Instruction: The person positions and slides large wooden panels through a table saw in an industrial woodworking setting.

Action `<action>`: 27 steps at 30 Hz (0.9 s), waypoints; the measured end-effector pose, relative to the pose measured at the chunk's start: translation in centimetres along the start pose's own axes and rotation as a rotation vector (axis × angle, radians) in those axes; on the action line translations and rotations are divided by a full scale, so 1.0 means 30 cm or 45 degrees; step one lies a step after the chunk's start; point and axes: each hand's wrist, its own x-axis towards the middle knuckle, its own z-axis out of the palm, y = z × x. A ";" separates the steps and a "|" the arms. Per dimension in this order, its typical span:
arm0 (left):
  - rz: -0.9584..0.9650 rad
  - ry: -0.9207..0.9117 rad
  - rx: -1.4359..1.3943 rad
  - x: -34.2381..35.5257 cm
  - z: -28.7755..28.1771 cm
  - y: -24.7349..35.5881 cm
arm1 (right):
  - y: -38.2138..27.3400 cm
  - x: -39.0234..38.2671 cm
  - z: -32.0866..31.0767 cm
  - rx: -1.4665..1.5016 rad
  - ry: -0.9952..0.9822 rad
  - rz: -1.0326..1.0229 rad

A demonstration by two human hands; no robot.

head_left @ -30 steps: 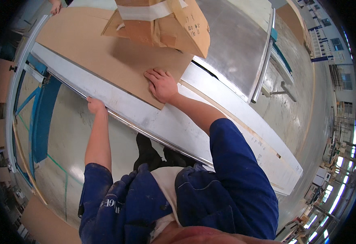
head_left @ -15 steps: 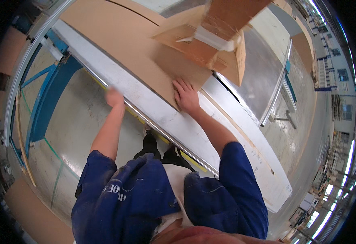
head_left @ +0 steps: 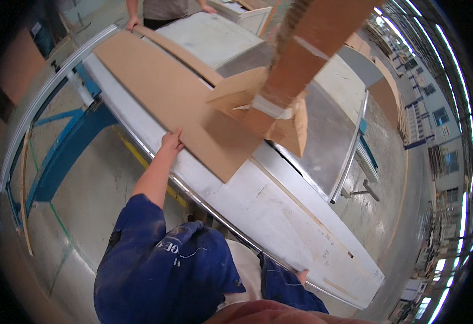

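Shifted off the rail (head_left: pixel 220 220), the left hand (head_left: pixel 171 142) is being held loosely unclenched against the near edge of the brown board (head_left: pixel 171 92) lying on the worktop (head_left: pixel 279 216), while the right hand (head_left: pixel 302 276), moved from board to worktop rim, is being mostly hidden, its grip unclear.

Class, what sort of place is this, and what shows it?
Probably a factory workshop: a long pale worktable, a brown board lying on it, and more brown sheets beyond.
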 end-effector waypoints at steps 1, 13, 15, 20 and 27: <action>0.012 -0.032 -0.026 -0.014 -0.008 -0.008 | 0.005 0.019 -0.011 0.852 -0.001 0.168; -0.144 -0.089 0.136 -0.412 -0.129 -0.286 | -0.145 -0.140 0.035 -0.906 0.417 0.176; -0.119 -0.076 0.232 -0.429 -0.135 -0.298 | -0.169 -0.161 0.022 -0.917 0.426 0.153; -0.173 -0.287 0.322 -0.474 -0.130 -0.295 | -0.179 -0.105 -0.032 0.915 0.713 0.477; -0.260 -0.365 0.396 -0.631 -0.075 -0.346 | -0.076 0.091 -0.165 0.642 0.913 0.415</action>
